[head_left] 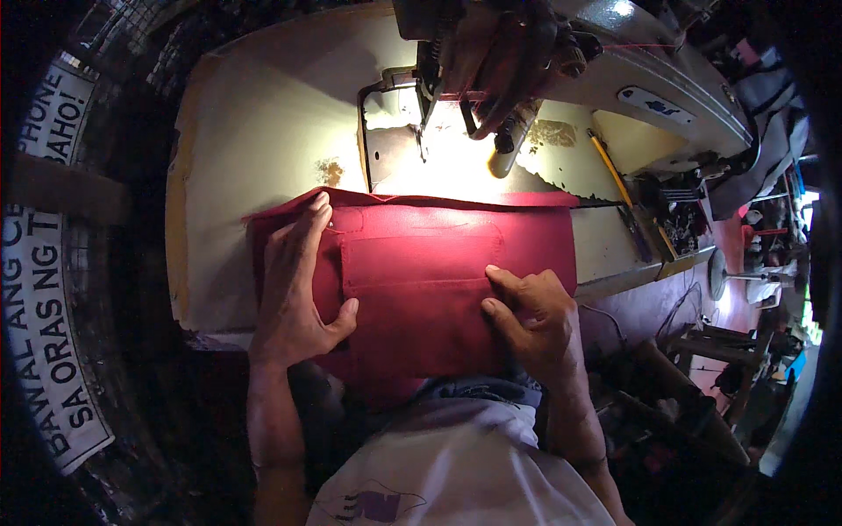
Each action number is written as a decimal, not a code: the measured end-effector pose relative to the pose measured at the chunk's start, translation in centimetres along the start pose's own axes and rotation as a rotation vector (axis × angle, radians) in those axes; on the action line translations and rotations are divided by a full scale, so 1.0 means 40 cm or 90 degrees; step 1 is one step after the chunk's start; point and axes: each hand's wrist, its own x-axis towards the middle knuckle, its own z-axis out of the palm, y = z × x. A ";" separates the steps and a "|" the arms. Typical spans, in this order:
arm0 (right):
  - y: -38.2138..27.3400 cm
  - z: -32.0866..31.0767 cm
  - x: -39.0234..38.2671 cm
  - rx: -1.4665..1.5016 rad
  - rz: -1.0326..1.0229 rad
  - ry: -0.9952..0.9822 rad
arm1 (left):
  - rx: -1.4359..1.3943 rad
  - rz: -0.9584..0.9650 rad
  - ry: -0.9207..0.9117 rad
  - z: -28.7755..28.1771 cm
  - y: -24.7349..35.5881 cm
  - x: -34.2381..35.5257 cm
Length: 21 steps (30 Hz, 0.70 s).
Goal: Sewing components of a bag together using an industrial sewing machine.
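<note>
A red fabric piece (421,333) with a stitched rectangular pocket (421,254) lies at the front of the sewing table, its top strip folded along the back edge. My left hand (294,285) is open on the fabric's left side, fingers stretched to that top edge and thumb apart beside the pocket. My right hand (539,320) rests at the pocket's right side, thumb and index finger apart on the cloth, other fingers bent. Just behind the cloth is the lit needle plate (392,149) under the sewing machine head (465,70).
The machine arm (658,96) spans the back right, with a yellow pencil (614,171) and small tools (633,232) beside it. Printed signs (53,333) stand at far left. A cluttered shelf with a fan (719,272) and wooden furniture (710,351) are at right.
</note>
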 end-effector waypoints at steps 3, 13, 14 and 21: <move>-0.002 -0.004 0.006 -0.006 0.010 -0.021 | -0.014 -0.011 -0.006 -0.003 0.002 0.001; -0.001 0.004 0.016 0.037 0.049 -0.037 | -0.067 -0.045 -0.007 -0.004 -0.007 -0.005; 0.000 0.003 0.017 0.045 0.060 -0.037 | -0.074 -0.048 -0.010 -0.005 -0.008 -0.005; 0.007 0.019 0.016 0.073 0.088 -0.017 | -0.083 -0.022 0.034 -0.003 -0.011 -0.006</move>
